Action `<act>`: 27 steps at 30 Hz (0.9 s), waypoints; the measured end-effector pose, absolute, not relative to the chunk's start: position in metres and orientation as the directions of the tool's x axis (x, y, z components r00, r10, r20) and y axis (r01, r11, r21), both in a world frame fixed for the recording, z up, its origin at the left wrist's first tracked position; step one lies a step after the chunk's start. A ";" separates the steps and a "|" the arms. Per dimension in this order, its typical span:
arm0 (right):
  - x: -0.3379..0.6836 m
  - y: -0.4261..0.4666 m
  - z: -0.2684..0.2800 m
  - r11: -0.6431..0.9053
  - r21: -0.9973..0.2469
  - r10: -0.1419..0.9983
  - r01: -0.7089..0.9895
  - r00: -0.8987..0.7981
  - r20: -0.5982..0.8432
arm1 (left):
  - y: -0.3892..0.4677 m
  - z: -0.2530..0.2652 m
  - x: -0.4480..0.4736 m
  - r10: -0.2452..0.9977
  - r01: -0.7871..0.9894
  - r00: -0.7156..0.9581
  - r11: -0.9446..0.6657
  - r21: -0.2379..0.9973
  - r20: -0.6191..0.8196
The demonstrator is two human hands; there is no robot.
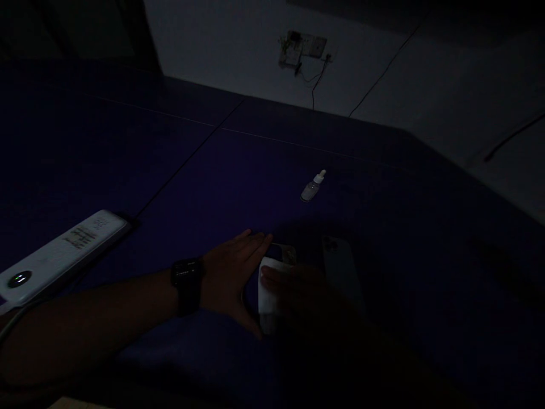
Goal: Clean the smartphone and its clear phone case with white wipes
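Note:
My left hand (234,278), with a dark watch on its wrist, spans the edge of what looks like a clear phone case (276,250) on the dark blue surface. Its thumb lies at the near end and its fingers at the far end. My right hand (302,289) presses a folded white cloth (269,292) onto the case; deep shadow hides most of that hand. Beside it, to the right, lies a phone (343,267) with its camera side up. Farther off is a small clear dropper bottle (312,187) with a white top.
A white power bank (63,255) with a lit display and a cable lies at the left. Beyond the dark blue surface (221,170) is a wall (221,45) with sockets (304,48) and hanging cords. The scene is very dark.

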State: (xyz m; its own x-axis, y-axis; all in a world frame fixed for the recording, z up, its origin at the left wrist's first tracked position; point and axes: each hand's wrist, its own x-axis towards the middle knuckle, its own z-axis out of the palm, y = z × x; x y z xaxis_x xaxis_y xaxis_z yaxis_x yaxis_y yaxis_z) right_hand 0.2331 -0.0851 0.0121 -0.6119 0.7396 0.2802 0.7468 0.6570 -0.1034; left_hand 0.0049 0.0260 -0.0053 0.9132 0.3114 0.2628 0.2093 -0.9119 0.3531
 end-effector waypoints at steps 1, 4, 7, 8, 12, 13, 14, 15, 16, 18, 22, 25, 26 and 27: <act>0.233 -0.083 0.012 0.617 -0.096 0.771 0.781 -0.574 0.277 | 0.026 -0.005 0.005 0.311 0.211 0.914 -0.914 0.346 0.262; 0.239 -0.082 0.014 0.568 -0.077 0.808 0.820 -0.537 0.243 | 0.025 -0.006 0.005 0.308 0.216 0.915 -0.921 0.325 0.263; 0.240 -0.086 0.010 0.619 -0.079 0.772 0.781 -0.588 0.243 | 0.025 -0.007 0.005 0.298 0.213 0.918 -0.927 0.308 0.262; 0.238 -0.087 0.007 0.622 -0.075 0.769 0.780 -0.590 0.244 | 0.025 -0.007 0.005 0.295 0.212 0.918 -0.929 0.304 0.264; 0.224 -0.089 -0.004 0.583 -0.034 0.798 0.812 -0.565 0.211 | 0.026 -0.006 0.005 0.279 0.200 0.923 -0.936 0.288 0.266; 0.221 -0.088 -0.005 0.580 -0.024 0.801 0.814 -0.564 0.201 | 0.026 -0.006 0.005 0.275 0.197 0.924 -0.938 0.285 0.266; 0.220 -0.088 -0.005 0.586 -0.019 0.798 0.810 -0.572 0.188 | 0.026 -0.005 0.005 0.274 0.198 0.925 -0.939 0.282 0.263; 0.220 -0.088 -0.004 0.598 -0.018 0.792 0.802 -0.587 0.167 | 0.026 -0.005 0.005 0.276 0.202 0.925 -0.939 0.278 0.260; 0.221 -0.089 -0.003 0.617 -0.023 0.781 0.787 -0.608 0.143 | 0.025 -0.005 0.005 0.280 0.209 0.925 -0.939 0.272 0.256; 0.226 -0.091 0.002 0.676 -0.051 0.735 0.735 -0.670 0.100 | 0.024 -0.004 0.005 0.295 0.233 0.925 -0.939 0.254 0.240; 0.237 -0.094 0.014 0.749 -0.105 0.663 0.654 -0.738 0.129 | 0.021 -0.003 0.006 0.313 0.269 0.926 -0.939 0.212 0.211; 0.241 -0.093 0.018 0.622 -0.071 0.775 0.779 -0.600 0.198 | 0.020 -0.003 0.005 0.299 0.261 0.932 -0.946 0.192 0.203; 0.240 -0.093 0.018 0.584 -0.058 0.800 0.810 -0.561 0.213 | 0.020 -0.003 0.005 0.298 0.261 0.932 -0.947 0.189 0.205; 0.240 -0.094 0.017 0.581 -0.054 0.799 0.812 -0.558 0.224 | 0.020 -0.003 0.005 0.298 0.261 0.932 -0.947 0.188 0.204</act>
